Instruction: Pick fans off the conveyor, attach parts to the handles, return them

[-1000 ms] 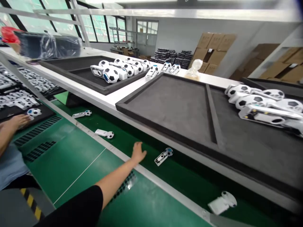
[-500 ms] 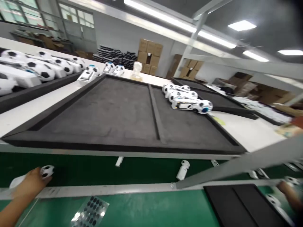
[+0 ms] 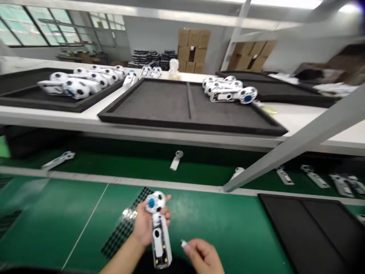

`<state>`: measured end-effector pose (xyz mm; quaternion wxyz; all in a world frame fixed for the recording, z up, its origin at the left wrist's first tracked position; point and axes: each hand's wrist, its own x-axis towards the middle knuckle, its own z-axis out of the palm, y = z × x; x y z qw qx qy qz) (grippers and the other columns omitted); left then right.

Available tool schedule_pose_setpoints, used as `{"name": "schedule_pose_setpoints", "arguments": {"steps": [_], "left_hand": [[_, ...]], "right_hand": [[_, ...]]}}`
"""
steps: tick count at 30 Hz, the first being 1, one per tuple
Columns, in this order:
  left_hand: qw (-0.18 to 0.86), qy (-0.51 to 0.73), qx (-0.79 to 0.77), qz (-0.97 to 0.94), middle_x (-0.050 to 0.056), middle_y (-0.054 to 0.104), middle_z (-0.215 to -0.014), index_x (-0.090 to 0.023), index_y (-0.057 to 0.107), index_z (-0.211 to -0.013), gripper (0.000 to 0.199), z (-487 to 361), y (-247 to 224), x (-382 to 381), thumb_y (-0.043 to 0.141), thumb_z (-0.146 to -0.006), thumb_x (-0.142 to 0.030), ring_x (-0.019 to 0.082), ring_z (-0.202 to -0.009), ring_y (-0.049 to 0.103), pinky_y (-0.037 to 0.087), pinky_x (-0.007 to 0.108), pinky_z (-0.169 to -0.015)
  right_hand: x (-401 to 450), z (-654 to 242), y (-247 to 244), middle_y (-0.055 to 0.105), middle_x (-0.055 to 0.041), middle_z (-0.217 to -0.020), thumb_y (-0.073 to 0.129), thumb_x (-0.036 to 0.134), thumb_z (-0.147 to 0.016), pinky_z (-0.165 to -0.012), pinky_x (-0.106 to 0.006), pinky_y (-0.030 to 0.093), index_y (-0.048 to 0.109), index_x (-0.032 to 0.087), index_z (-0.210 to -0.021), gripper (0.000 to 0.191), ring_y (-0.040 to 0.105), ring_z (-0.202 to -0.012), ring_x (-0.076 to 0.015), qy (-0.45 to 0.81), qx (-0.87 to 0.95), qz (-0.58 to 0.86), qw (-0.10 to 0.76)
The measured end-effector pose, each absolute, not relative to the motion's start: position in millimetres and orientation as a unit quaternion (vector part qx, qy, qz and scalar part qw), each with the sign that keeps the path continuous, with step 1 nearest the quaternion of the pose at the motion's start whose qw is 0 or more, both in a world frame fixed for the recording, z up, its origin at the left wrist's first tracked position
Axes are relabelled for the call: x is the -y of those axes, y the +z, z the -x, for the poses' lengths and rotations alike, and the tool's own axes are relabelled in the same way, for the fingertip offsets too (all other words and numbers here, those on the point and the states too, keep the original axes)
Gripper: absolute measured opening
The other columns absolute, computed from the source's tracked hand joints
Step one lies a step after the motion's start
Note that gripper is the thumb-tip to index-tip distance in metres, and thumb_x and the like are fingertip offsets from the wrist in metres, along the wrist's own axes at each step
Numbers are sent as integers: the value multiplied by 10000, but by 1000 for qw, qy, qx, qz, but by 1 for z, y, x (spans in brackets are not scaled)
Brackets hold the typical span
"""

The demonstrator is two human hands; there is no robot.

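My left hand (image 3: 142,228) is wrapped round a white device with a football-patterned head (image 3: 161,239), near the bottom middle. Its long open body faces up, showing dark parts and yellow spots inside, and a blue disc sits on the head. Just right of the body, my right hand (image 3: 203,255) pinches a small white piece with a dark tip (image 3: 183,243), apart from the device. Beneath my left forearm lies a clear sheet of black round dots (image 3: 121,232) on the green work surface (image 3: 228,224).
Several similar devices (image 3: 176,160) lie along the green strip behind a metal rail (image 3: 194,186). A black divided tray (image 3: 310,228) rests at right. On the white shelf above, dark foam trays (image 3: 159,99) hold football-headed devices (image 3: 225,91). A slanted grey post (image 3: 285,160) crosses the right side.
The view has turned and dropped. My left hand, earlier at the far-left strip on a football-headed device, now holds one at the middle. My right hand now shows beside it with a small piece.
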<state>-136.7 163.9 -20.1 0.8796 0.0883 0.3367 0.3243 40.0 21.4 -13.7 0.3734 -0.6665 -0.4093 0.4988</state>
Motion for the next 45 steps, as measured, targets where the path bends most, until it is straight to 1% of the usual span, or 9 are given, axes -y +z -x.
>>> {"name": "schedule_pose_setpoints", "arguments": {"steps": [3, 6, 9, 15, 24, 31, 34, 40, 45], "left_hand": [[929, 274, -248, -10, -14, 524, -611, -133, 658, -1100, 590, 103, -20, -124, 603, -739, -597, 124, -540, 499, 453, 255, -525], [941, 247, -231, -18, 6, 559, -639, -127, 668, -994, 549, 95, -18, -100, 615, -745, -613, 142, -569, 532, 467, 265, -539], [943, 239, -229, -24, 8, 572, -655, -122, 666, -1005, 569, 101, -18, -90, 624, -737, -622, 144, -582, 537, 481, 276, -558], [944, 215, -246, -52, 2, 573, -655, -138, 660, -977, 585, 101, -12, -84, 641, -703, -654, 142, -580, 527, 468, 262, -527], [933, 222, -264, -106, 10, 554, -647, -137, 651, -902, 585, 99, -4, -76, 589, -722, -690, 147, -579, 518, 452, 261, -531], [907, 166, -344, -179, 32, 531, -546, -117, 600, -614, 671, 98, 2, -72, 522, -676, -781, 122, -492, 498, 410, 239, -530], [893, 160, -389, -161, 19, 517, -511, -126, 583, -584, 681, 95, 4, -72, 507, -661, -798, 108, -450, 479, 392, 228, -514], [855, 228, -436, -164, 39, 553, -528, -122, 590, -591, 657, 92, 3, -71, 477, -744, -750, 123, -463, 510, 392, 231, -504], [839, 226, -457, -188, 45, 555, -503, -115, 607, -586, 658, 90, 8, -74, 540, -668, -764, 129, -450, 506, 401, 242, -493]], "right_hand": [[-11, -29, -8, 378, 60, -593, 510, 587, -907, -575, -265, 349, 506, 182, -675, 468, 395, -578, -111, 542, 410, 631, 374], [3, -28, 2, 386, 44, -612, 513, 623, -881, -556, -267, 292, 510, 175, -690, 487, 326, -588, -111, 562, 399, 622, 371], [15, -30, 8, 376, 39, -610, 510, 628, -873, -541, -270, 263, 530, 169, -690, 495, 298, -583, -113, 558, 390, 632, 371], [24, -35, 13, 430, 15, -618, 560, 587, -849, -554, -272, 292, 612, 141, -694, 476, 334, -594, -124, 569, 406, 617, 361], [24, -40, 27, 372, 32, -588, 517, 480, -889, -536, -274, 259, 511, 173, -618, 408, 311, -574, -118, 541, 458, 624, 329], [18, -44, 29, 364, 41, -557, 518, 418, -888, -531, -277, 246, 459, 187, -583, 387, 312, -559, -115, 535, 498, 617, 292], [14, -45, 27, 359, 40, -562, 515, 429, -886, -538, -277, 245, 443, 190, -582, 393, 313, -566, -116, 540, 492, 615, 297], [8, -45, 20, 308, 59, -563, 521, 506, -874, -516, -264, 238, 433, 197, -603, 420, 269, -552, -104, 579, 447, 603, 319], [2, -46, 19, 317, 59, -557, 550, 516, -866, -519, -267, 228, 451, 191, -592, 436, 267, -552, -102, 598, 456, 577, 320]]}}
